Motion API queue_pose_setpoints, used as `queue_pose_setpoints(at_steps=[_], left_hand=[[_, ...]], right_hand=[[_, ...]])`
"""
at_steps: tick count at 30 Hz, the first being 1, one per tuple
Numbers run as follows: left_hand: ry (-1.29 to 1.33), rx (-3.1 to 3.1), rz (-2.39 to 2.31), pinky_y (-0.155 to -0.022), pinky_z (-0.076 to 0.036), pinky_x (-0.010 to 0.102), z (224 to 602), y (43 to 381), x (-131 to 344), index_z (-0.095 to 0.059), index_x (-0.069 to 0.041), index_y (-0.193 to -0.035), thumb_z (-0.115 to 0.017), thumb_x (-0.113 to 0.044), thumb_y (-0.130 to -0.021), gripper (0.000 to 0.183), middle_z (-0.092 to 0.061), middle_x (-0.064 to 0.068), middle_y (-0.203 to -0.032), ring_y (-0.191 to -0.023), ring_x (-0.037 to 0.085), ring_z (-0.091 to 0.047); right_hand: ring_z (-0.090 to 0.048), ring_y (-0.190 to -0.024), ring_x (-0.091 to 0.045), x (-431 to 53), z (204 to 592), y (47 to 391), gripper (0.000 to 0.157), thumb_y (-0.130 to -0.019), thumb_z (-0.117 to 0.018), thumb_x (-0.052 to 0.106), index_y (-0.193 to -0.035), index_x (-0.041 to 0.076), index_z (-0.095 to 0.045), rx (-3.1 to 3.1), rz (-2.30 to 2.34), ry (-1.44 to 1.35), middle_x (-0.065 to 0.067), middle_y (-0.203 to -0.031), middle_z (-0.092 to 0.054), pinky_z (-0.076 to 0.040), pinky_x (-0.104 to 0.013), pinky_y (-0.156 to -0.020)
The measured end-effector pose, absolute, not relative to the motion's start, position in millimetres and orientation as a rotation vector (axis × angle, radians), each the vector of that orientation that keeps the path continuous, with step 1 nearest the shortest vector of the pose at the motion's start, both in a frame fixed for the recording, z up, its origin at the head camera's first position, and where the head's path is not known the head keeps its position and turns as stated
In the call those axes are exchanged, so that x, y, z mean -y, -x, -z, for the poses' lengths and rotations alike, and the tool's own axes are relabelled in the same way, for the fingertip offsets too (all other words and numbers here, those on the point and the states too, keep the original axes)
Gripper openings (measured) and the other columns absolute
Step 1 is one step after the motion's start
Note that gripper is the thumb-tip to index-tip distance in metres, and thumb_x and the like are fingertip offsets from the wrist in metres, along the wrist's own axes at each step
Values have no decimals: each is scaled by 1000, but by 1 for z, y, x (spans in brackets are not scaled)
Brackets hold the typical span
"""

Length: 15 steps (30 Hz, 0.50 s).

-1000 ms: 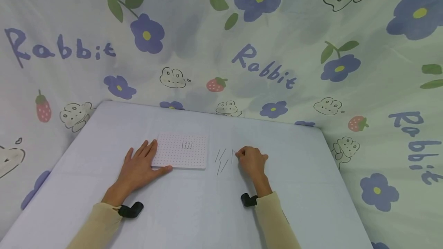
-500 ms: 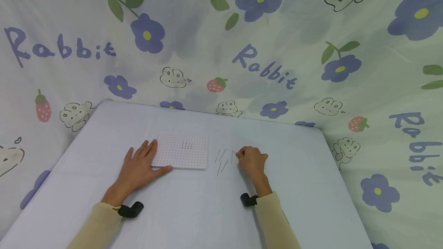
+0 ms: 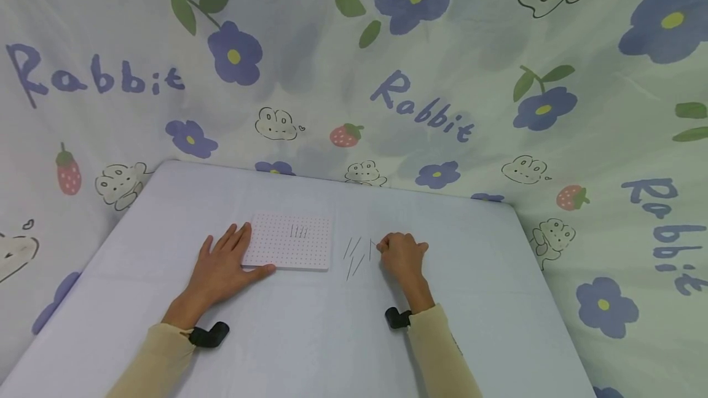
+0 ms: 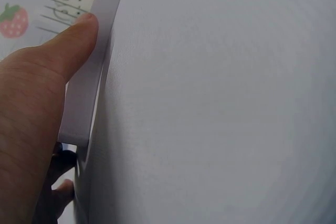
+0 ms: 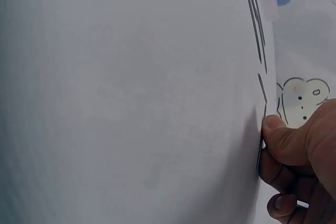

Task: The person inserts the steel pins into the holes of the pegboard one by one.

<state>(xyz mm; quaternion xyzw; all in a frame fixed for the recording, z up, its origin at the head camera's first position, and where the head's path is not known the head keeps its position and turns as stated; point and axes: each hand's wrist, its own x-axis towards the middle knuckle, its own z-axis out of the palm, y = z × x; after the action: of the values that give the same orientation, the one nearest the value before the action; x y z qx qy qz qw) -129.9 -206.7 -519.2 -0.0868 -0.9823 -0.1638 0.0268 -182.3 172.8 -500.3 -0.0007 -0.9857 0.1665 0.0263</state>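
Note:
My left hand (image 3: 221, 272) lies spread against a white board (image 3: 287, 250) covered in rows of small dots or holes. Its fingers touch the left side, and in the left wrist view the thumb (image 4: 79, 38) presses the near edge. Several thin dark needles (image 3: 299, 231) stand in the board's upper part. To the right of the board, my right hand (image 3: 404, 258) pinches a thin dark needle (image 5: 264, 113) between thumb and finger, close to the tabletop. The fingers cover part of it. Beside this hand another needle (image 3: 370, 250) lies on the table.
Several more loose needles (image 3: 348, 249) lie on the white tabletop (image 3: 310, 336) between the board and the right hand. A patterned curtain (image 3: 310, 78) rises behind the table and on both sides. Each wrist carries a black camera (image 3: 210, 335).

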Motion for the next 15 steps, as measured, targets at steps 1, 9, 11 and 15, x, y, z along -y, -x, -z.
queue_pose_setpoints(at_steps=[1, 9, 11, 15], left_hand=[[269, 3034, 506, -116, -7, 71, 519, 130, 207, -26, 4, -157, -56, -83, -80, 119, -31, 24, -160, -150, 45, -22], [270, 3043, 501, -116, -6, 71, 520, 131, 208, -25, 4, -157, -54, -83, -81, 120, -31, 25, -160, -150, 45, -21], [272, 3044, 504, -115, -6, 71, 519, 131, 208, -25, 4, -157, -54, -83, -81, 119, -31, 25, -160, -150, 45, -21], [275, 3043, 510, -115, -7, 72, 518, 130, 207, -26, 5, -156, -55, -83, -81, 119, -31, 25, -160, -150, 45, -21]], right_hand=[[-58, -77, -22, -172, 501, 183, 14, -92, -74, 25, -85, 15, -79, 3046, -498, -4, 2, -81, -72, -35, -49, -77], [-62, -83, -25, -170, 503, 184, 9, -92, -74, 20, -86, 16, -79, 3053, -403, -26, 1, -89, -75, -37, -52, -77], [-63, -85, -26, -170, 503, 184, 8, -92, -73, 19, -87, 15, -80, 3058, -406, -24, 0, -90, -75, -37, -51, -78], [-64, -87, -26, -172, 503, 184, 7, -91, -73, 16, -89, 15, -79, 3067, -455, -13, 1, -93, -76, -36, -50, -77]])
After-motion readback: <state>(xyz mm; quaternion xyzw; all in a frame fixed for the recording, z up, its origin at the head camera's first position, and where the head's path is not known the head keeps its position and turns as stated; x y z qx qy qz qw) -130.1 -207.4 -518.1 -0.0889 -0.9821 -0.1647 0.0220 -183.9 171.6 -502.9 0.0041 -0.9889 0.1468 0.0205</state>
